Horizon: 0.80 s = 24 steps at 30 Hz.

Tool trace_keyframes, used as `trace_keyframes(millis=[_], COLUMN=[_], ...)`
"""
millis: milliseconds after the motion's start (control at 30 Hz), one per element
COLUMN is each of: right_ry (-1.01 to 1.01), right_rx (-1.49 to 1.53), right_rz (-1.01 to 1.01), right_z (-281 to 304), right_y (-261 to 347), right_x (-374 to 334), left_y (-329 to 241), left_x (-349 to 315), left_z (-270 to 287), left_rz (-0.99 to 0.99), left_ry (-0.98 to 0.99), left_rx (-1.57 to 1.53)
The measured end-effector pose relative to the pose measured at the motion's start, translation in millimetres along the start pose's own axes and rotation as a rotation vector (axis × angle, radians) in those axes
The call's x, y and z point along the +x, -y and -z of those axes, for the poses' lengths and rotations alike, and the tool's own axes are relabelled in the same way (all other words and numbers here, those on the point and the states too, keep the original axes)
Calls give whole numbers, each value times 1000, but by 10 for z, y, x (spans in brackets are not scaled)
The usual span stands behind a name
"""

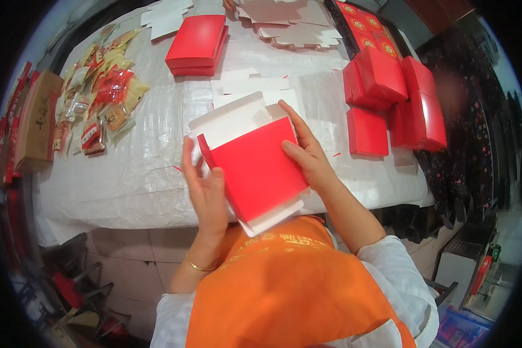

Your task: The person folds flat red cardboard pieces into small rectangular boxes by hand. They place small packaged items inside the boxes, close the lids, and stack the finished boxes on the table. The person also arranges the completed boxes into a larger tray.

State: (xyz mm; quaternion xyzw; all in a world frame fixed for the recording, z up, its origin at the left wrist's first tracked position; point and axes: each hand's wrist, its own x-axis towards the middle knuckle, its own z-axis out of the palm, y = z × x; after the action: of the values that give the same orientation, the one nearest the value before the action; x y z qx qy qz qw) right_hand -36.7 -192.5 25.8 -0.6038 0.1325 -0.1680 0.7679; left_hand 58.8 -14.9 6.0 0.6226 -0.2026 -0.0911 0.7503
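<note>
Right now both hands hold a red box [255, 165], a half-folded cardboard carton, just above the near edge of the table [156, 174], in front of the person's orange apron [290, 284]. The left hand [206, 191] cups the box's left side, fingers nearly straight and pressed flat along the edge, thumb against the red face. The right hand [307, 153] lies on the right side, index finger stretched up along the far edge, thumb laid on the red panel; its fingers are spread, not curled tight. A white flap [229, 119] stands open at the far end, and another white flap shows at the near end.

By its look the box is light, thin card: stiff along the creases, but the broad red face would likely buckle under hard pressure, and its glossy coat may slide under dry fingers. Holding it by the folded edges and corners, as now, seems the safest grip.

At the table's far edge lie a pile of closed red boxes [197, 43] and flat white blanks [290, 26]. Toward the right edge sits a cluster of finished red boxes [394, 98]. Along the left edge are wrapped snack packets [101, 93] and a brown carton [37, 122].
</note>
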Motion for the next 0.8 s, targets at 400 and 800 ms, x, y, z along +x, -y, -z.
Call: trace_keyframes(millis=[400,800], right_ry=[-54,-168], right_rx=[-148,-805], right_rz=[-137,234], right_z=[45,307], right_y=[137,-118], right_x=[-409,-442], left_y=[89,-68], left_x=[-40,-48], left_z=[-173,-188], left_rz=[251,123], left_ry=[184,233], left_rx=[67,223])
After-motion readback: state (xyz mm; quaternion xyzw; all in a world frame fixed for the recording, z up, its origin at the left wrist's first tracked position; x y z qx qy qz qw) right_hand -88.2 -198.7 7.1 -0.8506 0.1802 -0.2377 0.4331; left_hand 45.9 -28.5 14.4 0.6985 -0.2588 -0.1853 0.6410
